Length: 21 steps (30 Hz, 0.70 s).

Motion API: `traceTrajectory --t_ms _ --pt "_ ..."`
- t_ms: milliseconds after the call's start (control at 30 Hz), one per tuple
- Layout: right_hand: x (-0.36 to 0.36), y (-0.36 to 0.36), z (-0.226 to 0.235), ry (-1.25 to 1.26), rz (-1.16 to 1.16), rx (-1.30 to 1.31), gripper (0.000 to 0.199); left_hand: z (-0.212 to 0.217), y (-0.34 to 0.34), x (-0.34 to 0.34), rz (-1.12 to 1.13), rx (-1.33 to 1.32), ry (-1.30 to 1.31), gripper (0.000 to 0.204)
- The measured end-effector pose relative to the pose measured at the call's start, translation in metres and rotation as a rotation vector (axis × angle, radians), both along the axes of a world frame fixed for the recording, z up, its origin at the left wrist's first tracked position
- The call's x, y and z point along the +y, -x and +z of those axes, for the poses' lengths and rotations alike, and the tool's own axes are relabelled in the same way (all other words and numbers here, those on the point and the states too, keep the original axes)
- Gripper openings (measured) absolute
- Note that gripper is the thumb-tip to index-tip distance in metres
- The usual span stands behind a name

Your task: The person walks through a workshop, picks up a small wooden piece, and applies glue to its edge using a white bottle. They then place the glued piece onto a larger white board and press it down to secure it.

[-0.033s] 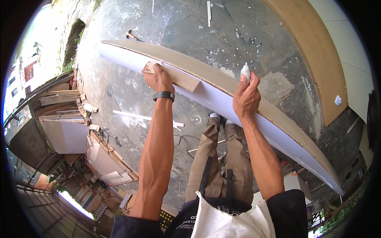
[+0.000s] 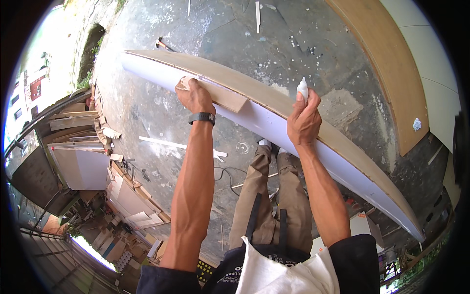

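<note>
A long board [image 2: 352, 161] stands on edge in front of me, running from upper left to lower right, with a white face and a brown top. My left hand [image 2: 196, 95], a black watch on its wrist, grips the end of a short brown strip [image 2: 230, 99] and presses it against the board's upper edge. My right hand [image 2: 304, 120] rests on the board further right and holds a small white squeeze bottle [image 2: 302, 89] upright, nozzle up.
The stained concrete floor [image 2: 274, 44] carries a white strip [image 2: 161, 143], a cable [image 2: 225, 172] and a hammer [image 2: 161, 44]. A large brown panel [image 2: 387, 68] lies at the upper right. Stacked boards and offcuts [image 2: 83, 166] stand at the left.
</note>
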State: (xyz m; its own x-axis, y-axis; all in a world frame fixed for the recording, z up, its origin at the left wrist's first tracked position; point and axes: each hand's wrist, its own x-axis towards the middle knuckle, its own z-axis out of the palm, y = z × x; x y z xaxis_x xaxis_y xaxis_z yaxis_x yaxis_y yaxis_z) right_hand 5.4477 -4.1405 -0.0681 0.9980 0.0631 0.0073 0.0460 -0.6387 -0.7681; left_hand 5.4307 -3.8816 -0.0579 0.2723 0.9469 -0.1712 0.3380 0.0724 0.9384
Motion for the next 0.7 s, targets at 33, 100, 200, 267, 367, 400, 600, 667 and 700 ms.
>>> traceTrajectory --t_ms 33,100,200,267,367,400,600,667,700 --pt "0.0 0.0 0.001 0.002 0.002 0.005 0.027 0.001 -0.001 0.0 0.013 -0.023 0.045 0.04" --pt "-0.001 0.0 0.001 0.003 0.005 0.004 0.027 0.004 -0.004 0.003 0.039 -0.067 0.133 0.039" --pt "-0.003 0.0 0.002 -0.002 0.007 -0.01 0.027 0.014 -0.007 0.025 0.123 -0.244 0.512 0.035" --pt "-0.004 0.0 0.003 -0.015 0.009 -0.013 0.027 0.029 -0.009 0.037 0.066 -0.335 0.477 0.032" --pt "-0.002 -0.001 0.005 0.007 0.012 -0.081 0.028 0.04 -0.001 0.077 0.068 -0.413 0.508 0.03" --pt "-0.003 0.0 0.005 0.008 0.009 -0.093 0.028 0.042 0.003 0.083 0.073 -0.4 0.497 0.03" --pt "-0.001 0.0 0.007 -0.006 0.011 -0.075 0.027 0.038 0.044 0.103 0.081 -0.364 0.427 0.025" --pt "-0.001 0.0 0.006 -0.002 0.017 -0.054 0.027 0.037 0.058 0.095 0.118 -0.317 0.389 0.024" --pt "-0.002 0.001 0.005 0.013 0.011 -0.045 0.027 0.035 0.06 0.083 0.14 -0.278 0.333 0.024"
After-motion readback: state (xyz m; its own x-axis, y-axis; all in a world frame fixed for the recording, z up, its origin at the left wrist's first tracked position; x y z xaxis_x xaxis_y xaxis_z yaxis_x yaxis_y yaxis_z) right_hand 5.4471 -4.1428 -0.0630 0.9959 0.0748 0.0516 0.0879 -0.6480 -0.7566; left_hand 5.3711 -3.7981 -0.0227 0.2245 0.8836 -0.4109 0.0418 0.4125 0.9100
